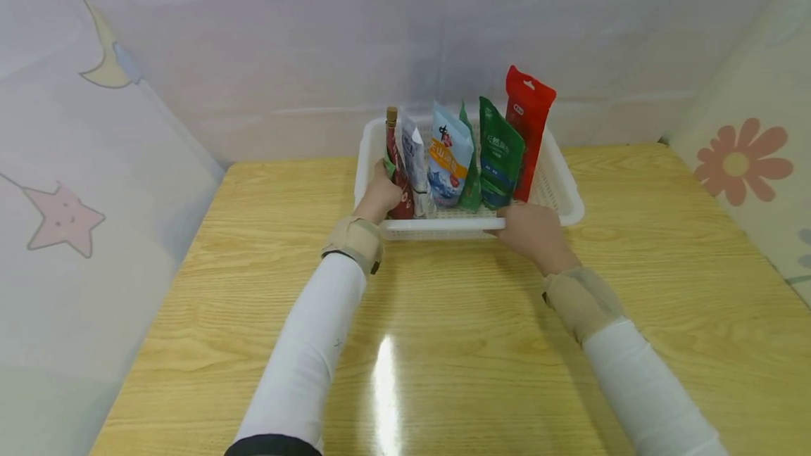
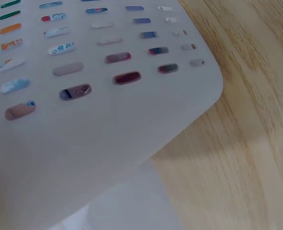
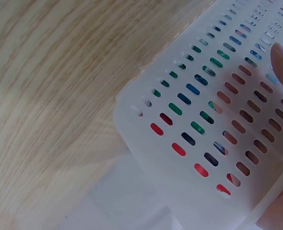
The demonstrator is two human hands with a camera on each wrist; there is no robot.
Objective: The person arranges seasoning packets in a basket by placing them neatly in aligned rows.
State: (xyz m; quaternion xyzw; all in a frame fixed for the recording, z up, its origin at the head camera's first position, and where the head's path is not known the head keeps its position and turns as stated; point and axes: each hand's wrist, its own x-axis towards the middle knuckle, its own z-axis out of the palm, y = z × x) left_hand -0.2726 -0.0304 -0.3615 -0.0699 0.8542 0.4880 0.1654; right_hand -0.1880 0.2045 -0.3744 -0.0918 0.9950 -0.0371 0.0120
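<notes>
In the head view, a white plastic basket (image 1: 443,225) with slotted walls stands at the table's back. My left hand (image 1: 378,194) reaches over its front left corner and holds a dark red bottle (image 1: 404,199) with a tan cap; part of the grip is hidden. My right hand (image 1: 532,227) grips the front rim, its thumb (image 3: 281,67) outside the wall in the right wrist view. Upright inside stand a silvery pouch (image 1: 415,160), a light blue pouch (image 1: 448,157), a narrow green pack (image 1: 470,174), a green pouch (image 1: 499,153) and a tall red packet (image 1: 529,118).
The wooden table (image 1: 469,343) extends around the basket. A pale draped wall (image 1: 317,55) rises right behind it. Printed side panels, with a star (image 1: 65,218) at left and a flower (image 1: 738,162) at right, flank the table.
</notes>
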